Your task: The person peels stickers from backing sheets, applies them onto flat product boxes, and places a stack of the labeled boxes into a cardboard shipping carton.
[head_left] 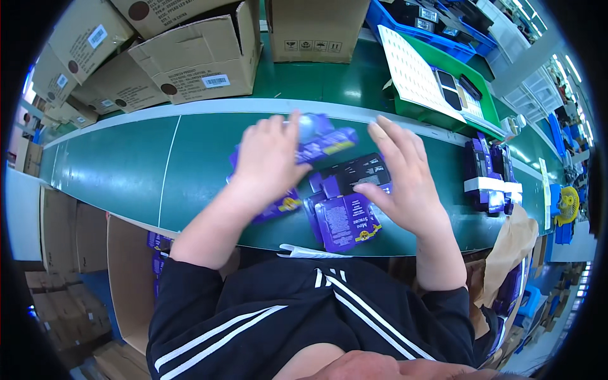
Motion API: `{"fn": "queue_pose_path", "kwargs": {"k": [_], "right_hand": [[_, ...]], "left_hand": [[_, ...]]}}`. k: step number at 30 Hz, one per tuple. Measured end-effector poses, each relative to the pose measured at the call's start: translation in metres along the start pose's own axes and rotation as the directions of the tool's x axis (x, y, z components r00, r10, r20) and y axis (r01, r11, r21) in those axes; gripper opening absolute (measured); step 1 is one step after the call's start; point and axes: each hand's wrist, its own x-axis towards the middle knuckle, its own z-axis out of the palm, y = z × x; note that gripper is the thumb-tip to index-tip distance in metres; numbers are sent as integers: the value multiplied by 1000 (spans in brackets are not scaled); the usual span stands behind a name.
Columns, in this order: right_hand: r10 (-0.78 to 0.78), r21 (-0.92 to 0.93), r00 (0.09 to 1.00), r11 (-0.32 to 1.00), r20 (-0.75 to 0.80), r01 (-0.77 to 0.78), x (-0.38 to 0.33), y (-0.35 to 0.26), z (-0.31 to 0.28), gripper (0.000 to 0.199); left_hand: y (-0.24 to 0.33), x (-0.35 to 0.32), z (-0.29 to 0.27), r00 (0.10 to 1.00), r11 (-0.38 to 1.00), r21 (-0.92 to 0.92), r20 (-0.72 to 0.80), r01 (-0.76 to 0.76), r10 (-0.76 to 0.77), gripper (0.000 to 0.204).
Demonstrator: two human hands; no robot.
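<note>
My left hand (269,155) is closed round a purple cardboard box (329,144), slightly blurred, with a pale rounded patch near its far end. More purple card shows beneath that hand and wrist, partly hidden. My right hand (405,174) is open, its fingers spread and thumb out, and it seems to hold nothing. Just left of it, a flattened purple and black box (347,218) with printed panels lies on the green tabletop (209,136). Whether the right thumb touches this box I cannot tell.
Brown cartons (190,63) stand along the far side. A green tray (411,104) at the far right holds dark devices and a white sheet. White-banded purple boxes (491,180) stand at the right. Open cartons (130,278) with purple boxes flank me below the table.
</note>
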Motion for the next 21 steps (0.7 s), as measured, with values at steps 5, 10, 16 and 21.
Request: {"fn": "queue_pose_path", "kwargs": {"k": [5, 10, 16, 21], "right_hand": [[-111, 267, 988, 960, 107, 79, -22, -15, 13, 50], [-52, 478, 968, 875, 244, -74, -71, -23, 25, 34], [-70, 446, 957, 893, 281, -65, -84, -49, 47, 30], [65, 438, 948, 875, 313, -204, -90, -57, 61, 25]], "left_hand": [[-73, -15, 76, 934, 976, 146, -297, -160, 197, 77], [-25, -81, 10, 839, 567, -756, 45, -327, 543, 38], [-13, -109, 37, 883, 591, -777, 105, -215, 458, 14], [-5, -115, 41, 938, 605, -762, -9, -231, 347, 17]]}}
